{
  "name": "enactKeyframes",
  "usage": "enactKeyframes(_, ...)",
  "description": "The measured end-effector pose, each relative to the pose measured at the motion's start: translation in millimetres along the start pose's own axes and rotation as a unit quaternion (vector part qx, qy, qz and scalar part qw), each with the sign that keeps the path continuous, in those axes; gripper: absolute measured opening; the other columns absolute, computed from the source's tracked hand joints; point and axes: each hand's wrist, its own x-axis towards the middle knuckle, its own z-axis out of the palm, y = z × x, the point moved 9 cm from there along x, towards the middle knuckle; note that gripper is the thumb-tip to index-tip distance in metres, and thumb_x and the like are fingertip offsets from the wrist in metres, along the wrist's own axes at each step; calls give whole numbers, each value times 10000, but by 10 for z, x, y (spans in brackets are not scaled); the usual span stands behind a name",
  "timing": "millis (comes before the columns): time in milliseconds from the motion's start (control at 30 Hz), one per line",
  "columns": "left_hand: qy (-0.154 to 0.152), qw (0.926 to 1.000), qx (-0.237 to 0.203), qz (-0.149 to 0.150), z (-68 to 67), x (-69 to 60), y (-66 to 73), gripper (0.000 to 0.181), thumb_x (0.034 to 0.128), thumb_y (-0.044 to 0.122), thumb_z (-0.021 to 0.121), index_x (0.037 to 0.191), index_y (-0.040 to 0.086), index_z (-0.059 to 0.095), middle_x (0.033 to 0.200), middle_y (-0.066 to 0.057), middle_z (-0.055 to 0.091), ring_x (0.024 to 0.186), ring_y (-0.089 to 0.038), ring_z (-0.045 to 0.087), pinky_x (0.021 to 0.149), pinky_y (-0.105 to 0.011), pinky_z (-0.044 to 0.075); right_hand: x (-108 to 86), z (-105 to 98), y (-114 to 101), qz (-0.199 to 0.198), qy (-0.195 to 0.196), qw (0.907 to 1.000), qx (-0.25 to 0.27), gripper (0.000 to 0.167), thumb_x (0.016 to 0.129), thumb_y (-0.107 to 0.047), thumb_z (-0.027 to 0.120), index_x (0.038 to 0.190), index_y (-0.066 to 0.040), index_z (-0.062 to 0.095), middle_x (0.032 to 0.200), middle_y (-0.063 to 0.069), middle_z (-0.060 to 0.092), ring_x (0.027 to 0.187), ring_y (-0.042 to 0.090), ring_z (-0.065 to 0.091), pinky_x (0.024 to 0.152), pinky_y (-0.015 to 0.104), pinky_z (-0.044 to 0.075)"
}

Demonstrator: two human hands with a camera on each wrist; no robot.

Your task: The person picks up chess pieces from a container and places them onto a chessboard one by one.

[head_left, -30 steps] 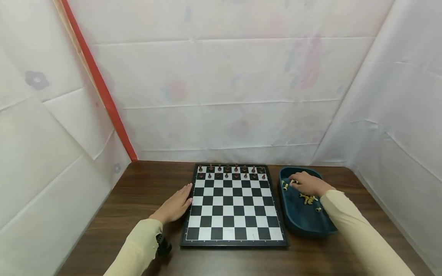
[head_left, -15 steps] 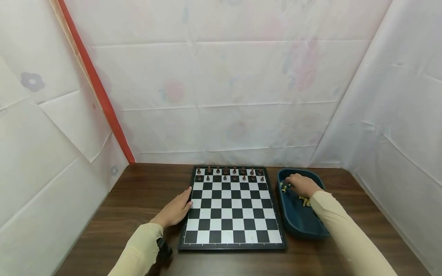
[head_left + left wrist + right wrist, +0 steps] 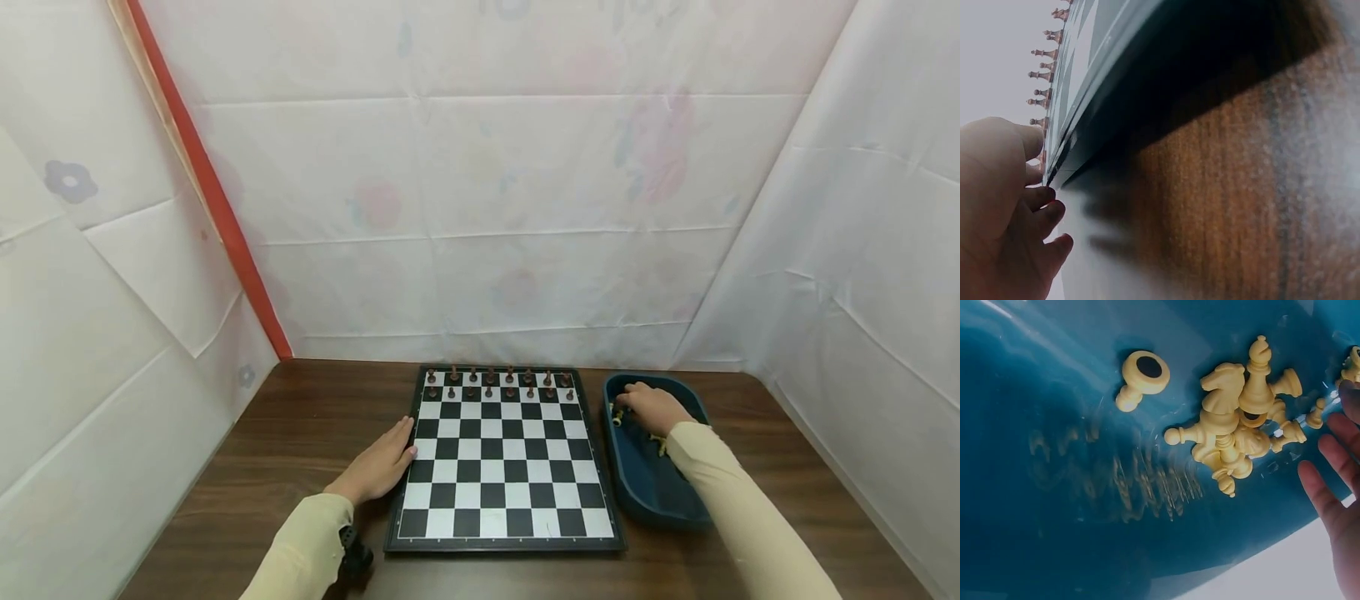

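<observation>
A black-and-white chessboard [image 3: 493, 462] lies on the table, with brown chess pieces [image 3: 488, 392] standing in two rows along its far side. My left hand [image 3: 375, 467] rests on the board's left edge, its fingers extended; in the left wrist view the fingertips [image 3: 1054, 212] meet the board's rim. Inside a blue tray [image 3: 652, 500] to the right, my right hand [image 3: 654, 408] reaches down among cream chess pieces. The right wrist view shows a heap of cream pieces [image 3: 1229, 425] beside the loosely extended fingers [image 3: 1317, 487]. The thumb is out of that view.
The board and tray stand side by side on a dark wooden table [image 3: 300, 442]. White sheeting [image 3: 487, 167] closes off the back and both sides, with a red strip [image 3: 217, 192] at the left corner. A single cream pawn [image 3: 1141, 378] lies apart in the tray.
My right hand shifts slightly left within the tray, and its sleeve now covers more of the cream pieces. My left hand stays at the board's edge. The head view tilts a little upward.
</observation>
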Motion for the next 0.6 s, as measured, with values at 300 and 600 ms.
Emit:
enactKeyframes(300, 44, 9999, -105, -35, 56, 2, -34, 597, 1024, 220, 426, 1479, -85, 188, 1526, -252, 215, 1402, -371, 217, 1129, -509, 194, 20, 73, 17, -113, 96, 9997, -191, 174, 759, -69, 788, 915, -103, 718, 828, 24, 577, 749, 200, 572, 612, 329, 517)
enactKeyframes(600, 86, 9998, -137, -74, 61, 1, -25, 585, 1022, 203, 425, 1467, -103, 203, 1517, -267, 223, 1398, -381, 222, 1128, -523, 182, -18, 29, 20, -89, 248, 9996, -29, 113, 777, -49, 769, 840, -125, 713, 790, -10, 552, 702, 165, 528, 600, 323, 494)
